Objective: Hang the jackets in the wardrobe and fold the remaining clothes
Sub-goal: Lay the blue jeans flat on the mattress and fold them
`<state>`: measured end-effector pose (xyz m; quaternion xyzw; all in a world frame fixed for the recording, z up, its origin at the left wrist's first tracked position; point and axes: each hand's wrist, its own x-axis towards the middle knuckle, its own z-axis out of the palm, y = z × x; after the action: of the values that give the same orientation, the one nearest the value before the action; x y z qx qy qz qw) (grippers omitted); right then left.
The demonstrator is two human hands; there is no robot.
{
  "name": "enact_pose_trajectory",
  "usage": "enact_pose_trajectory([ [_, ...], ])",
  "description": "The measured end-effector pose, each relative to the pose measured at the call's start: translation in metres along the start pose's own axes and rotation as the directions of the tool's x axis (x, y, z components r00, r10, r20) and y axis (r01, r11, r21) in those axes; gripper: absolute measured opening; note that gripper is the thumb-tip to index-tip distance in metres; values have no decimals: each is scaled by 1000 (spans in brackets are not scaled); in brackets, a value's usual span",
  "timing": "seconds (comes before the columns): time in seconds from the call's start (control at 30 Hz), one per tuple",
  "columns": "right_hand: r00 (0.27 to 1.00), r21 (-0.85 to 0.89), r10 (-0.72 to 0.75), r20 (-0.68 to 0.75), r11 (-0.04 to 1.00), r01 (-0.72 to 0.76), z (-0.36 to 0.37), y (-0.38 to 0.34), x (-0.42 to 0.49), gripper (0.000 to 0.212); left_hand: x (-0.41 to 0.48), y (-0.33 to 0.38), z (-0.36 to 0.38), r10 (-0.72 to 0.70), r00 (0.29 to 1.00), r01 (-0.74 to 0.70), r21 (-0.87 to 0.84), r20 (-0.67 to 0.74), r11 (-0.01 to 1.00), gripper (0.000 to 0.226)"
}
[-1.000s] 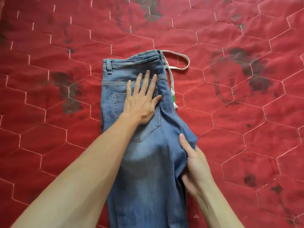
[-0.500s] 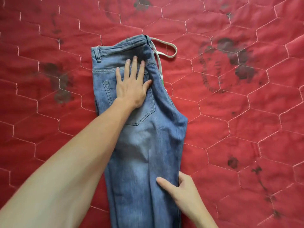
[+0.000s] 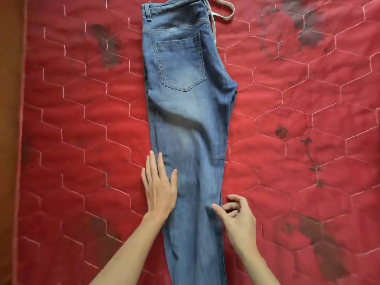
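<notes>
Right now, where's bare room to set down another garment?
Bare quilt left of the jeans, out to its left edge, and a wider patch right of them. Crowded down the middle: jeans, left hand flat on their left edge, right hand at their right edge, cord at top.

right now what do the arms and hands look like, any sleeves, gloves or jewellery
The left hand and right hand are bare, with no gloves or rings; no sleeves, watch or bands show on either arm up to the frame's edge.
</notes>
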<state>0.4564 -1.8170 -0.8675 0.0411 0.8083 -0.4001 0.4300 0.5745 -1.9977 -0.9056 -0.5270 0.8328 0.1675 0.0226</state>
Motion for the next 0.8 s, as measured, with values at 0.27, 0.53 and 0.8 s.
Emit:
enact_pose_trajectory([
  [0.27, 975, -239, -103, 197, 959, 150, -24, 65, -62, 33, -160, -6, -5, -240, 968, 249, -225, 71, 942, 50],
  [0.53, 975, -544, 19, 221, 832, 107, -4, 93, -96, 42, -242, -14, 3, -472, 862, 507, -326, 185, 798, 34],
  [0.8, 978, -505, 16, 210, 858, 94, -11, 136, -138, 44, -277, -46, -6, -349, 884, 430, -247, 313, 868, 29],
])
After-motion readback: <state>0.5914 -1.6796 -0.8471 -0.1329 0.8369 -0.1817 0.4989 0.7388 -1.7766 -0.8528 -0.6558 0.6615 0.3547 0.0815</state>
